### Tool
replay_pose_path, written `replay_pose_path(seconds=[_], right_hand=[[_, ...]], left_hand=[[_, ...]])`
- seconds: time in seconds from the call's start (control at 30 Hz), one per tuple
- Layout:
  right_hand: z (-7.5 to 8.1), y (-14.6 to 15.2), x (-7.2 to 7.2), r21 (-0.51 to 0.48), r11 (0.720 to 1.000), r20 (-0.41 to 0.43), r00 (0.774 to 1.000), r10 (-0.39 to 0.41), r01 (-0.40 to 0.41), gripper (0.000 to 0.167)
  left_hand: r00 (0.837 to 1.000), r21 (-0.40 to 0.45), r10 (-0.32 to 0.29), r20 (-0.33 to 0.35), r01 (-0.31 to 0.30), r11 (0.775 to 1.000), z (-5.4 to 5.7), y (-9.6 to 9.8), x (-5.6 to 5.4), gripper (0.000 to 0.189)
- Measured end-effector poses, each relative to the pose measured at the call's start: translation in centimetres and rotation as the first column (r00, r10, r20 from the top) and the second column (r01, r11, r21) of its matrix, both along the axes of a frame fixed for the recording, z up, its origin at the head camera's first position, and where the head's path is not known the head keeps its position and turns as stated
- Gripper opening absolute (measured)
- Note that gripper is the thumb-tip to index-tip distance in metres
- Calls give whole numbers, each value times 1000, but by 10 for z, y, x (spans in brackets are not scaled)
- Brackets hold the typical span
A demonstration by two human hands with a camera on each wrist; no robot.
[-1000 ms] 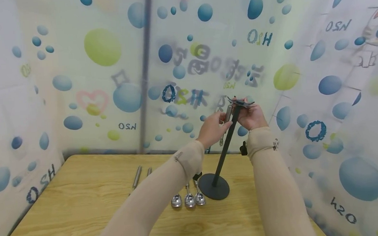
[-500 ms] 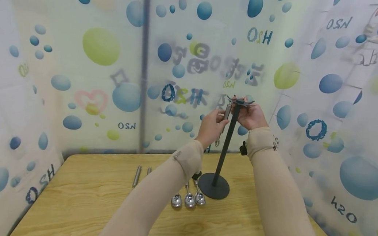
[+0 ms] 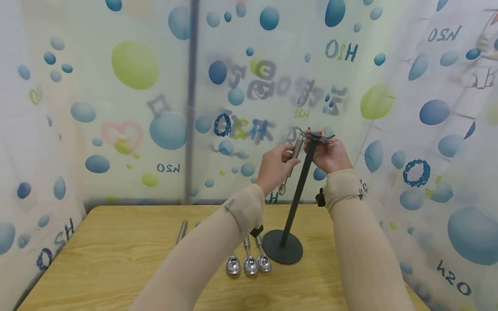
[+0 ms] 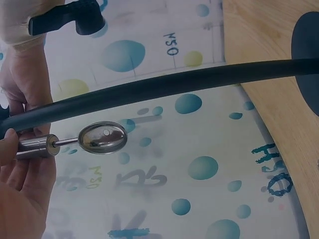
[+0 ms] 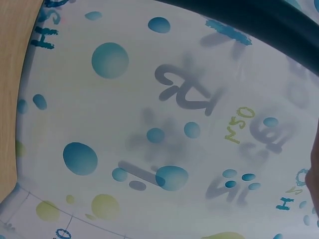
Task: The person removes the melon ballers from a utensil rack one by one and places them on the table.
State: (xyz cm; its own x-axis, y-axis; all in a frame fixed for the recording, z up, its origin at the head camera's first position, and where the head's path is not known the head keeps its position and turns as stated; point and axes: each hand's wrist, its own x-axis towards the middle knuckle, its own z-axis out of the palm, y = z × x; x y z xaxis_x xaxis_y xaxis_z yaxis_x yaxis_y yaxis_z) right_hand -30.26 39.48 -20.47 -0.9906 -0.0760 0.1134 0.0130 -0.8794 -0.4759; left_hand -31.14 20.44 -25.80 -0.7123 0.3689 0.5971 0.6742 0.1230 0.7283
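My left hand (image 3: pixel 275 165) pinches the thick handle of a metal spoon (image 4: pixel 103 138) between thumb and fingers. The spoon slants downward, with its oval bowl at the lower end. Its top end is right at the hooks of a black hook stand (image 3: pixel 296 200), which has a round base on the table. My right hand (image 3: pixel 330 154) holds the stand's top, the fingers partly hidden behind the hook plate and pole. In the left wrist view the spoon lies alongside the dark pole. The right wrist view shows the pole only at its upper edge.
Several metal utensils lie on the wooden table (image 3: pixel 109 261). Among them are a spoon (image 3: pixel 232 265) left of the base and a handle (image 3: pixel 182 231) farther left, partly covered by my left sleeve. A patterned curtain (image 3: pixel 141 105) hangs behind the table.
The spoon's lower end has swung left, away from the pole, and its bowl has turned. My left hand has shifted slightly left. My right hand has stayed at the stand's top.
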Motion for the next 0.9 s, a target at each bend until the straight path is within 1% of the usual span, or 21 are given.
replay_pose_path(seconds=[0.17, 0.3, 0.43, 0.6, 0.73, 0.9], right_hand=[[0, -1, 1, 16, 1000, -16, 1000, 3, -2, 36], [0, -2, 2, 38, 999, -27, 1000, 1, 0, 37], [0, -4, 2, 40, 999, -26, 1000, -1, 2, 35], [0, -4, 2, 42, 999, -25, 999, -30, 31, 33], [0, -5, 3, 52, 998, -29, 999, -45, 47, 37], [0, -5, 3, 50, 998, -38, 998, -46, 48, 41]], left_hand=[[1000, 3, 0, 8, 0, 1000, 3, -5, 2, 41], [1000, 20, -3, 6, 3, 1000, 4, -9, 3, 40], [1000, 24, -8, 17, 8, 1000, 2, -11, 2, 41], [999, 32, -15, 33, 14, 999, -1, -15, 1, 40], [998, 42, -24, 53, 22, 999, -4, -19, -2, 34], [998, 42, -30, 57, 28, 999, -9, -24, -4, 30]])
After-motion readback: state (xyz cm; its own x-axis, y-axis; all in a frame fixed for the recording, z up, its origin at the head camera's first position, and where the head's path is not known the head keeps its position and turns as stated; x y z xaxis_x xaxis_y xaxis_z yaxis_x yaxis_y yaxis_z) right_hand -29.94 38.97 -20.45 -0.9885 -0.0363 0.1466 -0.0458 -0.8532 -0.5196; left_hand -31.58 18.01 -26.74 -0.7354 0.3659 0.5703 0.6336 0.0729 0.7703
